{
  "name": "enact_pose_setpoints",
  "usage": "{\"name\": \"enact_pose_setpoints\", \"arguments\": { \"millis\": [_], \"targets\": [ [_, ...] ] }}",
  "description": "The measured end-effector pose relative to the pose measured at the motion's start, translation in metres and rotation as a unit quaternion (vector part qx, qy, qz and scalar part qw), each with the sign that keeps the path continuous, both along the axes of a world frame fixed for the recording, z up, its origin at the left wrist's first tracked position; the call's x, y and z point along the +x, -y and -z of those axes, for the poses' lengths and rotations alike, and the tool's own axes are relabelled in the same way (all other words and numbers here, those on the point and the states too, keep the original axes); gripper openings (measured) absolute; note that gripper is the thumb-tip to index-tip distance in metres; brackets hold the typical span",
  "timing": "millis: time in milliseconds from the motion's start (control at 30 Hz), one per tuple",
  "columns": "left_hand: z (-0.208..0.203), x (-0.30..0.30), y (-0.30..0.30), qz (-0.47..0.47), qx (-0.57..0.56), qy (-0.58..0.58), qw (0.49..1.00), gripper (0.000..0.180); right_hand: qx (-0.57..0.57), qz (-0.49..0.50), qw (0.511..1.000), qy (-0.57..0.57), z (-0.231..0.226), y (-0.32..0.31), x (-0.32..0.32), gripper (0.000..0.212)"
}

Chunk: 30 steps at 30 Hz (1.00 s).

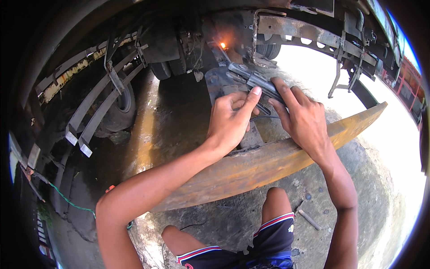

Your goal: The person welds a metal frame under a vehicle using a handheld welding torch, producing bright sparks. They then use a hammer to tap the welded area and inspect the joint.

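Note:
My right hand point(305, 122) is closed around the dark handle of a welding electrode holder point(251, 80), fingers along its top. My left hand point(232, 117) has its fingers curled beside the tool and its thumb tip against the handle. From the holder's front end a thin rod point(225, 55) slants up and away. Near the rod's far end an orange spot glows point(222, 45) amid haze against dark metal. Under my hands a rusty curved steel beam point(233, 177) crosses in front of me; my forearms reach over it.
Overhead lies a vehicle's dark underside, with a wheel point(121, 105) at left. Two metal bars point(101, 103) jut out at left, and a holed steel rail point(302, 30) runs at upper right. A green cord point(71, 205) trails at lower left. A short metal rod point(310, 219) lies on the concrete.

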<state>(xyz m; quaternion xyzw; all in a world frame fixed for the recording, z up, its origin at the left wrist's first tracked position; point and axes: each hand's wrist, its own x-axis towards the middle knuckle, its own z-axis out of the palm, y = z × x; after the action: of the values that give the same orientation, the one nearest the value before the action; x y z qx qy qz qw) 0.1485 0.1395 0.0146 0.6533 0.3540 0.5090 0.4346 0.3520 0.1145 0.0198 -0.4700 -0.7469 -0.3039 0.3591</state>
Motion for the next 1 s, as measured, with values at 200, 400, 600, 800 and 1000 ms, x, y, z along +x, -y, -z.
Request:
{"name": "enact_pose_setpoints", "arguments": {
  "millis": [200, 400, 600, 800, 1000],
  "targets": [
    [0.005, 0.002, -0.006, -0.048, 0.029, 0.011, 0.998, 0.053, 0.009, 0.030, 0.999, -0.024, 0.006, 0.001, -0.013, 0.050],
    [0.009, 0.003, -0.006, -0.043, 0.067, 0.013, 0.997, 0.050, -0.026, -0.014, 0.998, -0.060, 0.005, 0.008, -0.012, 0.054],
    [0.008, 0.008, 0.001, -0.030, 0.038, 0.059, 0.997, 0.050, -0.045, -0.035, 0.996, -0.069, 0.003, 0.013, -0.011, 0.056],
    [0.006, 0.000, -0.001, -0.029, -0.022, 0.002, 0.999, 0.053, -0.050, -0.037, 0.996, -0.063, 0.004, 0.009, -0.010, 0.058],
    [0.001, 0.010, 0.005, -0.046, -0.055, -0.034, 0.997, 0.066, -0.059, -0.023, 0.996, -0.068, 0.005, 0.008, -0.007, 0.057]
  ]
}}
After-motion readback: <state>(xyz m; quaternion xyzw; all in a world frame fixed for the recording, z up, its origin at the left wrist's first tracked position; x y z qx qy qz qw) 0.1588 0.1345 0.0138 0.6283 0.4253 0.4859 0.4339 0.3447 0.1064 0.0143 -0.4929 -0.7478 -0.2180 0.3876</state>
